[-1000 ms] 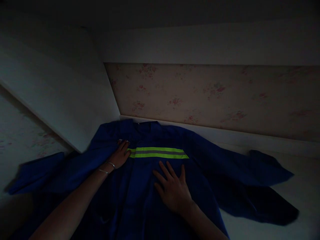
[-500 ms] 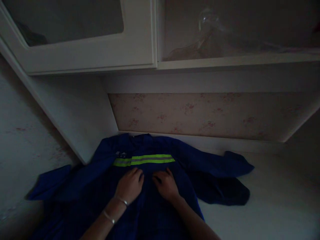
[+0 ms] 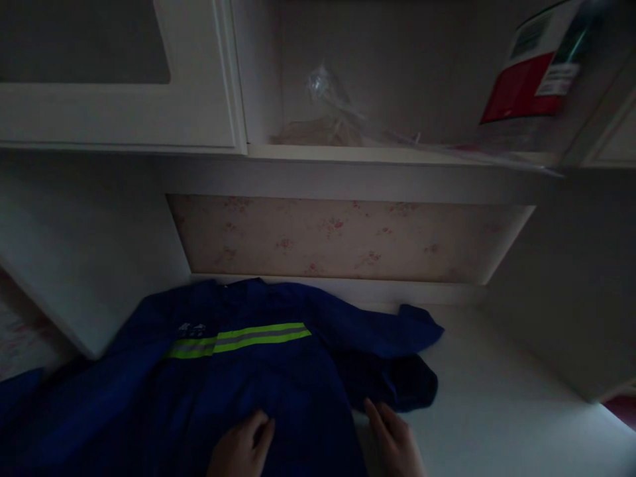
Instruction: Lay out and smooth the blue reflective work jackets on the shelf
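Note:
A dark blue work jacket (image 3: 303, 391) lies spread front side up on a white surface, with a yellow-green and grey reflective band (image 3: 263, 336) across its chest. Small pale lettering shows above the band at the left. My left hand (image 3: 242, 445) is low on the jacket's front, its fingers curled in against the cloth; shallow folds run just above it. By the jacket's right side edge, below the sleeve, is my right hand (image 3: 395, 438), with fingers stretched forward and no cloth visible in them. Both wrists are out of frame.
The white worktop (image 3: 491, 397) extends to the right of the jacket. Overhead hangs a white cabinet (image 3: 119, 116) with an open shelf holding a clear plastic bag (image 3: 328, 93) and a red-and-white labelled package (image 3: 527, 83). A floral panel (image 3: 332, 235) backs the niche between side walls.
My view has swung right. Both hands have moved down the jacket, away from the reflective band, and farther apart; my right hand has shifted out to the side edge.

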Tool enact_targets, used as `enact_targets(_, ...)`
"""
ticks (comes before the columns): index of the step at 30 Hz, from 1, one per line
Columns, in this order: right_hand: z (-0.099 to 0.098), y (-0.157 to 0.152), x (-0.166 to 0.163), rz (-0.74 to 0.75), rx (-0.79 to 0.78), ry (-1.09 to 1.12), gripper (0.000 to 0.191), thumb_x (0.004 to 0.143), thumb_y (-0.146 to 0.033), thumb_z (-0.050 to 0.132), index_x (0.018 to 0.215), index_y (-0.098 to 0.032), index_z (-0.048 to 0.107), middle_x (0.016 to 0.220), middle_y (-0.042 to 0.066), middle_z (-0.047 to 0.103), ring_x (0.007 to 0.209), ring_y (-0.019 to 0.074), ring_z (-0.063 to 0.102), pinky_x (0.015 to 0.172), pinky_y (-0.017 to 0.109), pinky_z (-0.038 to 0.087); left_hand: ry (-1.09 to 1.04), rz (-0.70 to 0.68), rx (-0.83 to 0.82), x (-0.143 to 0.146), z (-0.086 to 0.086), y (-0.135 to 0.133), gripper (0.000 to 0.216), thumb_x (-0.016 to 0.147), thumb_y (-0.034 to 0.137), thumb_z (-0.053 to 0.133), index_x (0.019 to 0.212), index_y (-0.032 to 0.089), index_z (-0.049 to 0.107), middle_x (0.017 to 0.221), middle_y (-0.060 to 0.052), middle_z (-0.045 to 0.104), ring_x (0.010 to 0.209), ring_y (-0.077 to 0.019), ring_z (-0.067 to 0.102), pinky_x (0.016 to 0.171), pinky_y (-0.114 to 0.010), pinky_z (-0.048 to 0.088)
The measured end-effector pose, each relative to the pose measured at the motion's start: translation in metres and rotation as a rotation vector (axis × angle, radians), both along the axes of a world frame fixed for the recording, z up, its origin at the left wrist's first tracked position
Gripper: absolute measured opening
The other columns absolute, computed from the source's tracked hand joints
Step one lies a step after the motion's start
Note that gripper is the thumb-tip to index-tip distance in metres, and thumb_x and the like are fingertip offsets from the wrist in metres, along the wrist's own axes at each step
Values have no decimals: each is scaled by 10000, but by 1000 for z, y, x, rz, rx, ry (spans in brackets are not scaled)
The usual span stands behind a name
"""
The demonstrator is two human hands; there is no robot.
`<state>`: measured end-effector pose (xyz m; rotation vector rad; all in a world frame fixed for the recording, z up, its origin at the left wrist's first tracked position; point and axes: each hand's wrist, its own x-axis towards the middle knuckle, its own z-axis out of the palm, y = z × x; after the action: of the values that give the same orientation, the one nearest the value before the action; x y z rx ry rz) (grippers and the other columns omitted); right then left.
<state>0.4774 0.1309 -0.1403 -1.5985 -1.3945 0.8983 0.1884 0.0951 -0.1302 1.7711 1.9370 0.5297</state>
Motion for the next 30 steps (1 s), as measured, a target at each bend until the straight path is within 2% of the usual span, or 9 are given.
enact_targets(3,-13,-3,8,56,85,-165,679,684,-868,397,691,-245,666,749,64,678,730,239,618,691,314,488,35,-12,-9,1,-3,0,308,951,363,343,745,265,550,749,23,693,752,-144,675,670,-249,381)
enact_targets(5,-14,-1,2,115,76,-242,645,738,-830,376,665,-253,657,700,51,678,689,227,626,660,305,485,48,-10,5,1,-4,-1,312,951,375,341,740,268,545,740,26,688,745,-142,671,675,-248,385)
enact_targets(9,-7,1,-10,211,-45,-306,546,865,-685,352,636,-267,619,617,7,654,615,180,629,595,251,452,35,-6,12,2,-3,-1,314,953,379,343,747,270,554,734,28,685,724,-137,663,679,-248,389)
enact_targets(18,-1,-2,-11,190,-38,-312,517,864,-664,382,633,-271,625,626,3,671,588,181,622,565,255,430,53,-18,35,2,3,-1,347,963,380,330,722,261,550,701,18,672,689,-141,655,638,-251,381)
enact_targets(25,-7,0,-7,261,-83,-370,493,891,-639,345,729,-283,645,723,14,705,725,209,677,634,269,435,52,-14,26,2,1,-3,335,965,379,335,782,267,592,739,17,687,718,-144,659,672,-253,386)
enact_targets(30,-9,-2,-9,242,-83,-399,469,903,-615,354,707,-279,616,697,4,688,693,205,664,625,274,409,51,-15,19,3,4,-4,334,965,377,337,781,264,591,738,11,686,719,-150,658,677,-259,386)
